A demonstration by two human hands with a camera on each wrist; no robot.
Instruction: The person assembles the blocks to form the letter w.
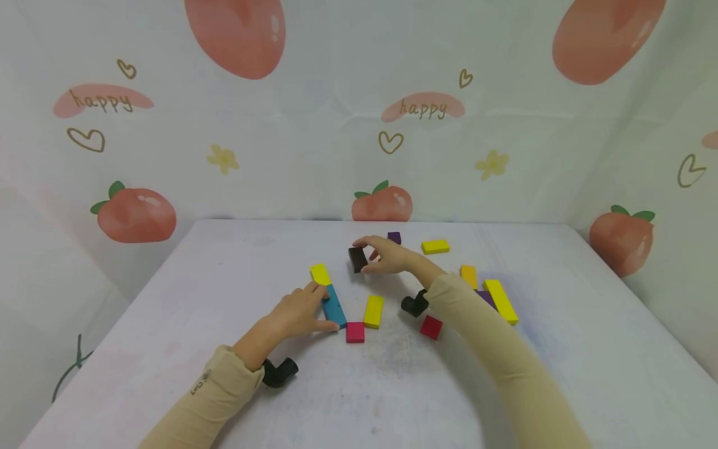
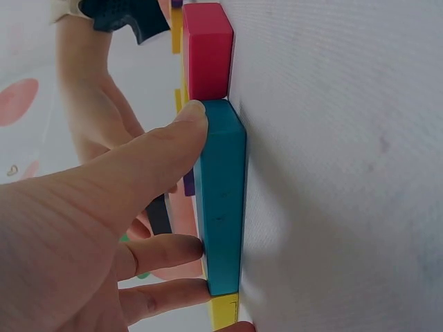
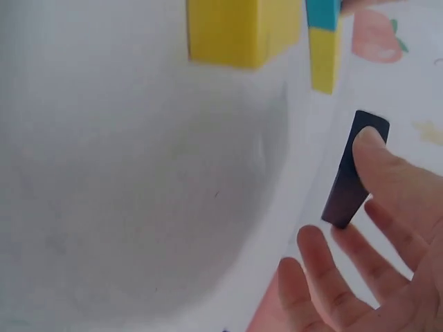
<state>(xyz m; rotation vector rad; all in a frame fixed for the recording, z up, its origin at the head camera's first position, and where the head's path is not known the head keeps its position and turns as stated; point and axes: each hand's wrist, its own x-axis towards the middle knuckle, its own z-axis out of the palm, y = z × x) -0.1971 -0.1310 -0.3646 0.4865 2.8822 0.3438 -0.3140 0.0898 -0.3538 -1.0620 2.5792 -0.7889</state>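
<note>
In the head view my left hand (image 1: 300,315) lies beside a blue block (image 1: 335,307) on the white table. Its thumb touches the block near one end, and its fairly straight fingers touch toward the other end, where a yellow block (image 1: 320,274) adjoins. A red block (image 2: 210,52) meets the thumb end. Farther back, my right hand (image 1: 387,255) pinches a dark block (image 1: 357,260) between thumb and fingertips. The right wrist view shows that dark block (image 3: 349,173) tilted, thumb on one face, other fingers spread.
One yellow block (image 1: 373,312) stands by the red one. Another red block (image 1: 431,327) lies under the right forearm. To the right are a long yellow block (image 1: 501,302), an orange block (image 1: 468,277) and a purple block (image 1: 487,299). A purple block (image 1: 394,237) and yellow block (image 1: 435,247) lie behind.
</note>
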